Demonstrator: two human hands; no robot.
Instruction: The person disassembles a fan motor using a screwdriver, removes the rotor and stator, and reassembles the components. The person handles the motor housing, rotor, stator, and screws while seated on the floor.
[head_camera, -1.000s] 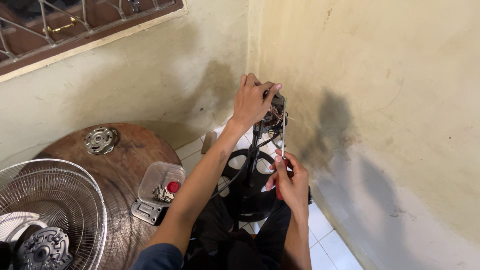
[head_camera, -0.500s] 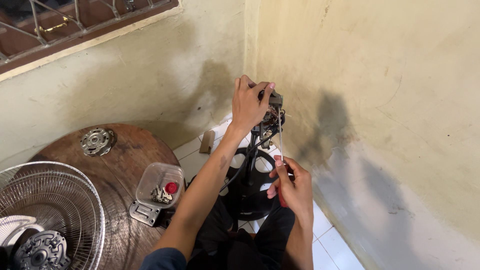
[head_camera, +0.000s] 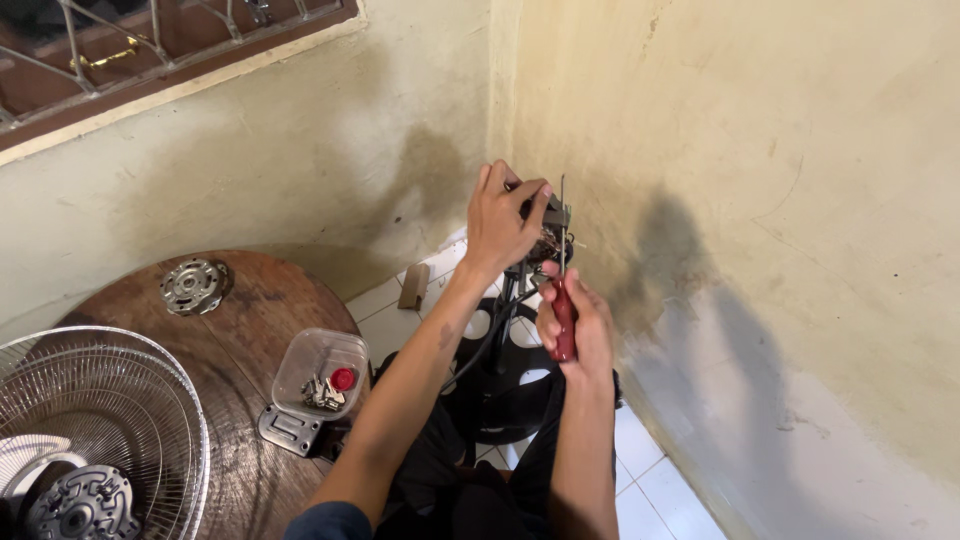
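Observation:
My left hand (head_camera: 503, 220) grips the top of a small fan motor (head_camera: 548, 240) that stands on a black stand over a black fan base (head_camera: 510, 385) on the tiled floor, close to the wall corner. My right hand (head_camera: 575, 320) holds a red-handled screwdriver (head_camera: 563, 300) upright, its thin metal shaft rising beside the motor. Most of the motor is hidden behind my left hand.
A round wooden table (head_camera: 240, 340) at the left carries a clear plastic tub (head_camera: 320, 370) with small parts and a red cap, a metal plate (head_camera: 290, 430), a round metal motor cover (head_camera: 193, 285) and a wire fan guard (head_camera: 90, 430). Walls stand close ahead and right.
My right hand has moved the screwdriver up from lower down, closer to the motor, with its shaft now pointing upward. My left hand has stayed on the motor top.

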